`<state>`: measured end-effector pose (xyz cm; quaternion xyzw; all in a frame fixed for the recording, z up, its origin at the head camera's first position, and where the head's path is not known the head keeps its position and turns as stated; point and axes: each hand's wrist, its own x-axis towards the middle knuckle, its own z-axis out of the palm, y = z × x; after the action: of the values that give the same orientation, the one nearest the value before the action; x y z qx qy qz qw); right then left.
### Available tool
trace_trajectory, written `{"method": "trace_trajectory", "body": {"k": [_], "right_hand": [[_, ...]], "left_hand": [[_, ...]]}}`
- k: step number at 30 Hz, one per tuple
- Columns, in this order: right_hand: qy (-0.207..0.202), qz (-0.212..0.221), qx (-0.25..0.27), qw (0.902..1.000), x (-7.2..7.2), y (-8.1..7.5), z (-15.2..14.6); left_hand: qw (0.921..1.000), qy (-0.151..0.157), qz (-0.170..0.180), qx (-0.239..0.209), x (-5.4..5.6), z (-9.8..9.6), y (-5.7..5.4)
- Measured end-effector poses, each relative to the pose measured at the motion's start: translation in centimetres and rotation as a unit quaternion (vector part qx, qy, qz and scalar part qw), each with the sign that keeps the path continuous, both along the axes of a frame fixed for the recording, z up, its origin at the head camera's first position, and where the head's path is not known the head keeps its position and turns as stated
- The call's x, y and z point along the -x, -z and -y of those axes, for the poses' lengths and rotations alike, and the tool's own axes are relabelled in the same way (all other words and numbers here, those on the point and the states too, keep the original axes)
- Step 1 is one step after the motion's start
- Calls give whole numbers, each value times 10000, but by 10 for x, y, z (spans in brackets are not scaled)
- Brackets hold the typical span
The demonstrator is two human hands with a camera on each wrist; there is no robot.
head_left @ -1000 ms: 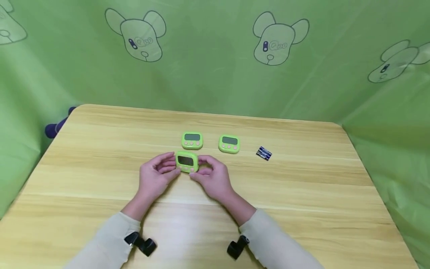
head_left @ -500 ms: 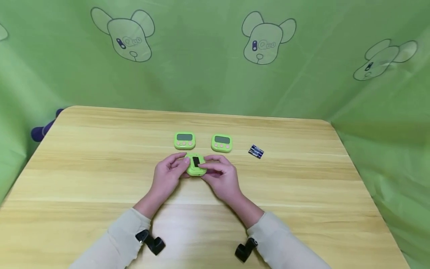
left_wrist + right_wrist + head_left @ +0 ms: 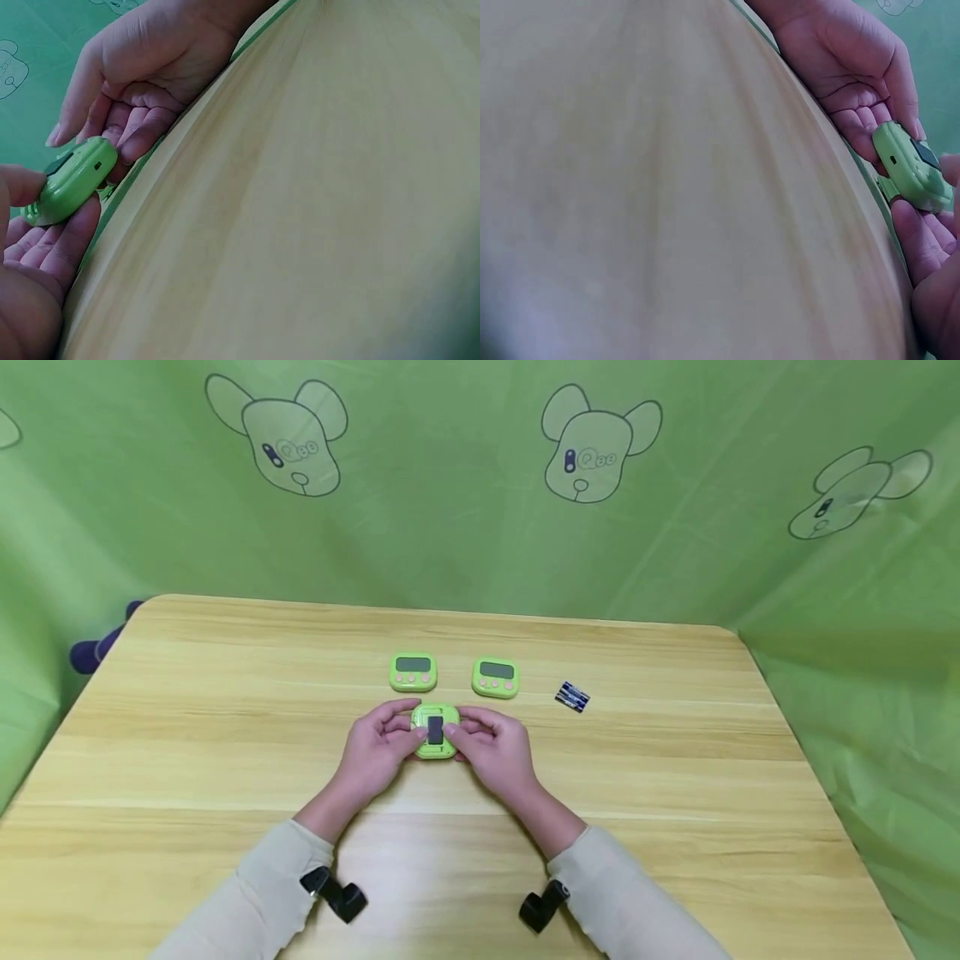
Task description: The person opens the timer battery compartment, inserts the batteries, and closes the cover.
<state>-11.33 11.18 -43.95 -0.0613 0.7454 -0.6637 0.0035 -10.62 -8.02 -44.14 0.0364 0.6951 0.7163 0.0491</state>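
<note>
Between my two hands is a green digital timer (image 3: 437,711), turned with its back up. A dark rectangle (image 3: 435,731) sits in the middle of that back. My left hand (image 3: 375,750) grips the timer's left side, thumb on top and fingers beneath. On the other side my right hand (image 3: 498,753) holds it, the thumb lying by the dark rectangle. In the left wrist view the timer (image 3: 75,180) shows a small slot in its edge. The right wrist view shows the timer (image 3: 911,169) tilted, with a green piece projecting below it. Its screen is hidden.
Two more green timers, a left one (image 3: 412,672) and a right one (image 3: 496,678), lie screen up beyond my hands. Farther right are blue and silver batteries (image 3: 572,697) side by side. A green printed curtain (image 3: 450,543) hangs behind the wooden table (image 3: 675,777).
The held timer has turned from screen up to back up. My right fingers were across its back half a second ago; now the right thumb lies there. The camera view has shifted slightly right.
</note>
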Motion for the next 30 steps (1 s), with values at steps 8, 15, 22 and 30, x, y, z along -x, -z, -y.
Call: {"method": "trace_trajectory", "body": {"k": [8, 15, 22, 30], "right_hand": [[-87, 20, -452, 9989, 4, -1, -1], [-211, 134, -294, 9993, 5, -4, -3], [-227, 138, -53, 9996, 3, -4, -3], [-180, 198, -40, 9996, 2, -7, 2]], "left_hand": [[9987, 441, -76, 226, 1, -1, -1], [9986, 475, -190, 120, 2, -2, -1], [9984, 477, -285, 59, 0, -2, 0], [9988, 386, -306, 26, -1, -1, 0]]}}
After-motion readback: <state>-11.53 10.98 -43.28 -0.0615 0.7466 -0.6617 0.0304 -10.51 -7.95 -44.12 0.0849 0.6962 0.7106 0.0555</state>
